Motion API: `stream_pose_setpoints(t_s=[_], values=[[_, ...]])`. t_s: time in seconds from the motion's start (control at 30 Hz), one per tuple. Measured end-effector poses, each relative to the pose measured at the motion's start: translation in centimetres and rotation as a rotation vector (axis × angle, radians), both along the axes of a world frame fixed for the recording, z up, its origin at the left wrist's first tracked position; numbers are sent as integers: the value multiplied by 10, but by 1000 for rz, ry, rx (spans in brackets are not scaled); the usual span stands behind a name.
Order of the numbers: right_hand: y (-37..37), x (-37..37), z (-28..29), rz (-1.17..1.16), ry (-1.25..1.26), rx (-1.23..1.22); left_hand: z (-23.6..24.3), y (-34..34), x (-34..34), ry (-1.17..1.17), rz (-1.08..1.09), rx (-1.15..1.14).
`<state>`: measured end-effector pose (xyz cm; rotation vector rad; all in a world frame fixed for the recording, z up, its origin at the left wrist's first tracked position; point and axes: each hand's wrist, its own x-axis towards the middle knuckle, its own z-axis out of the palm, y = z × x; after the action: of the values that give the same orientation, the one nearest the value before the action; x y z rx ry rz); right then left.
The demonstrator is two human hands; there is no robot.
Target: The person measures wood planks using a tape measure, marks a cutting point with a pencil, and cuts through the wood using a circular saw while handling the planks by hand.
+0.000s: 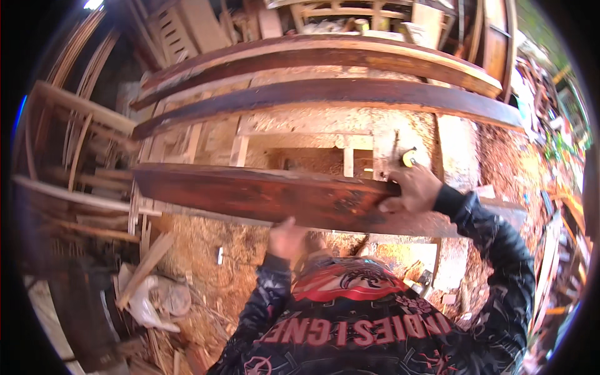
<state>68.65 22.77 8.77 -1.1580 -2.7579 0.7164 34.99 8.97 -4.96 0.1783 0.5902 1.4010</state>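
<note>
A long, thick reddish-brown wooden plank lies crosswise in front of me, with dark stains and a rough patch on its face. My right hand grips it toward the right end, fingers over the far edge and thumb on the face. At the near edge, left of centre, my left hand holds the plank with its thumb on top; its other fingers are mostly hidden. Just beyond my right hand is a small yellow and black object, which looks like a tape measure; I cannot tell whether the hand touches it.
Beyond lie more dark planks and a pale-edged beam across a light wooden frame. Sawdust covers the ground. Scrap wood and a white plastic bag are at the lower left. Timber leans at the left and back.
</note>
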Motion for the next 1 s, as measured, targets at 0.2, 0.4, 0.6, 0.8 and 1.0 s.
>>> stream_pose_setpoints(t_s=[0.2, 0.4, 0.6, 0.8, 1.0], values=[[-32, 21, -37, 52, -83, 214, -130, -15, 16, -127, -131, 19], [-44, 43, -64, -3, -132, 271, -76, -23, 36, 118, -428, -351], [-58, 36, -85, -111, -102, 306, -24, -72, 27, 610, -654, -452], [-82, 47, -100, -324, -164, 435, -39, -83, -16, 1281, -463, -276], [-133, 16, -73, -254, 196, 342, 15, -72, -40, 1639, -311, -126]])
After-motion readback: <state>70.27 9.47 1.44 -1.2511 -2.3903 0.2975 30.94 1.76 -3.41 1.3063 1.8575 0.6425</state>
